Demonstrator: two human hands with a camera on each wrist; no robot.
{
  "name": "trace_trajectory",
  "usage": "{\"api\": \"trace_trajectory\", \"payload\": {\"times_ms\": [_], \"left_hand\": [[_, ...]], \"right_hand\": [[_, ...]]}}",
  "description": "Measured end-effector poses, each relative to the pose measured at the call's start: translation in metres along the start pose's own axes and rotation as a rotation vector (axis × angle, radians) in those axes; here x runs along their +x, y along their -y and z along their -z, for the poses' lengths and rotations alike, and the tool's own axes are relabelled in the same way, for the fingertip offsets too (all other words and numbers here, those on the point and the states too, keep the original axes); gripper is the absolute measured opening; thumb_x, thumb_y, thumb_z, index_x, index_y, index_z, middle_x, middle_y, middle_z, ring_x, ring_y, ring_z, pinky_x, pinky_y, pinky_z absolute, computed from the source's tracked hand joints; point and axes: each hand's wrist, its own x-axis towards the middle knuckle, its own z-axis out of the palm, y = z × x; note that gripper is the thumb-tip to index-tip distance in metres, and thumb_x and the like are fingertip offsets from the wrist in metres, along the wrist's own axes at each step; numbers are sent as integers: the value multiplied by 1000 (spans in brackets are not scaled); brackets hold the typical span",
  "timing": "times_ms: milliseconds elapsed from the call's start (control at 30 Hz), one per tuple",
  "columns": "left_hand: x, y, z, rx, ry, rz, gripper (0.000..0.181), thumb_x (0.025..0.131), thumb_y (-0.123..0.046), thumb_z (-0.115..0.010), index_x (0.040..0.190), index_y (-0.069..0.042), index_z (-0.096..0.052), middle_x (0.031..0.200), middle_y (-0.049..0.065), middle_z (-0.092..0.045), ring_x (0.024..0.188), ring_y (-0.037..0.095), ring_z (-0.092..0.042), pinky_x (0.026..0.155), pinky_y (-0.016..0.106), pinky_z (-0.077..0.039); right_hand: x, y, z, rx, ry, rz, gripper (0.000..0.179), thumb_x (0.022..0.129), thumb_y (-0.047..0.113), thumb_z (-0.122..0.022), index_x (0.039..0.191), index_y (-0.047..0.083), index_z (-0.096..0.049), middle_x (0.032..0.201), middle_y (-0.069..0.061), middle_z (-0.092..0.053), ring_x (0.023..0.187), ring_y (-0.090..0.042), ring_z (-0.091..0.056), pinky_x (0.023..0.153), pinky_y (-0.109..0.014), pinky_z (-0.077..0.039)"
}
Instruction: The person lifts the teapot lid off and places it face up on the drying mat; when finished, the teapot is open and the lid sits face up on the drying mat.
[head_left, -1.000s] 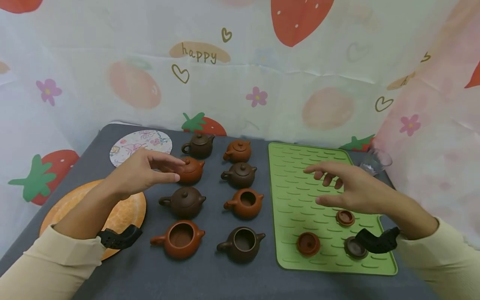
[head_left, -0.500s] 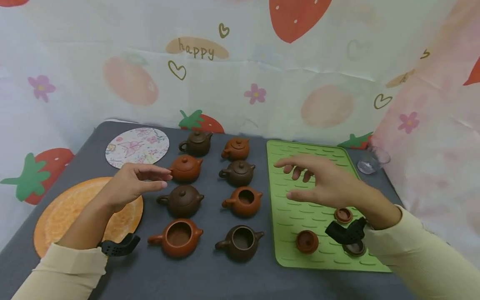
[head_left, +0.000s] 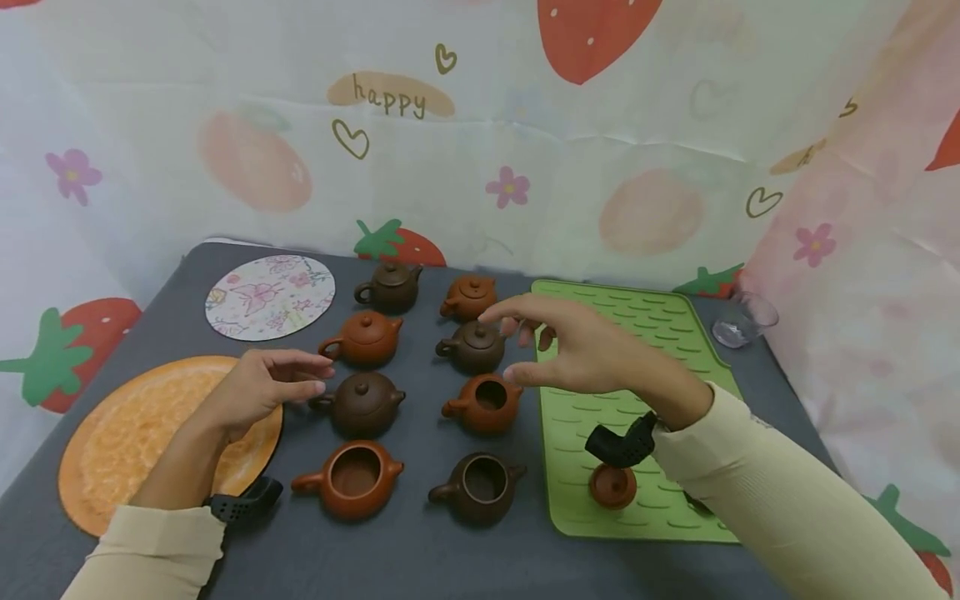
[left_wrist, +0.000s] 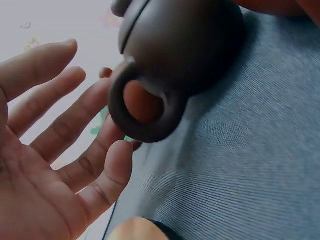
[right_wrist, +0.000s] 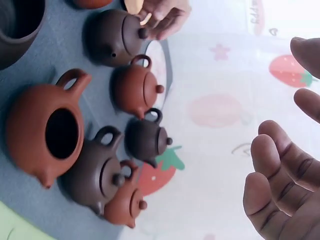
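My left hand [head_left: 258, 387] is held with relaxed fingers by the handle of a lidded dark brown teapot [head_left: 366, 408]. In the left wrist view, its fingers [left_wrist: 90, 165] spread beside and behind that loop handle. The right hand [head_left: 573, 346] hovers with loosely bent fingers over the green mat's left edge. Its fingertips overlap a second lidded dark teapot [head_left: 468, 350] and come near the spout of a lidless reddish teapot [head_left: 487, 423]. Nothing is between the fingers of either hand. Nearest the front stand a lidless reddish teapot [head_left: 363, 502] and a lidless dark one [head_left: 480, 512].
More lidded teapots stand behind: a dark one [head_left: 393, 290] and two reddish ones. The green mat [head_left: 566, 442] bears an upturned reddish lid [head_left: 612, 487]; my right sleeve covers other lids. A drinking glass [head_left: 738, 325], orange round placemat [head_left: 97, 442] and floral round mat [head_left: 270, 296] lie around.
My right hand has swept left from over the green mat to the right-hand column of teapots. The left hand has drawn back from the reddish teapot to the dark teapot's handle.
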Motion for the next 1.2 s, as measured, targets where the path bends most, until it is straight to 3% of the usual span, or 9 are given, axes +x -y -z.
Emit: {"api": "trace_trajectory", "payload": {"times_ms": [233, 433, 667, 933, 1200], "left_hand": [[0, 17, -4, -29, 19, -22, 43, 87, -5, -72, 121, 16, -58, 108, 18, -67, 93, 17, -66, 73, 31, -54], [-1, 22, -5, -28, 6, -60, 40, 85, -1, -73, 118, 18, -58, 104, 15, -69, 92, 15, -67, 72, 27, -54], [1, 24, -6, -5, -23, -18, 39, 86, -4, -73, 116, 17, -60, 103, 18, -69, 90, 14, -67, 73, 26, -53], [5, 27, -7, 19, -54, 15, 31, 85, -8, -76, 106, 13, -68, 94, 7, -71, 83, 14, -64, 68, 26, -51], [3, 29, -5, 19, -62, 23, 29, 85, -7, -75, 104, 14, -68, 92, 7, -72, 83, 15, -65, 69, 26, -51]], "right_hand": [[28, -5, -17, 27, 41, 0, 48, 89, 23, -71, 133, 15, -56, 107, 3, -57, 91, -11, -53, 76, -34, -47], [49, -12, -34, 93, 94, -22, 48, 89, 20, -72, 133, 14, -56, 107, 1, -57, 89, -17, -54, 79, -32, -47], [73, -19, -56, 157, 128, -21, 47, 89, 17, -72, 133, 14, -56, 107, -1, -58, 90, -18, -57, 77, -29, -47], [98, -29, -83, 147, 154, -28, 47, 88, 16, -72, 133, 11, -56, 106, -2, -59, 93, -15, -59, 80, -26, -47], [117, -28, -106, 167, 206, -28, 44, 90, 14, -69, 132, 7, -56, 104, -7, -60, 88, -14, -59, 75, -25, -49]]}}
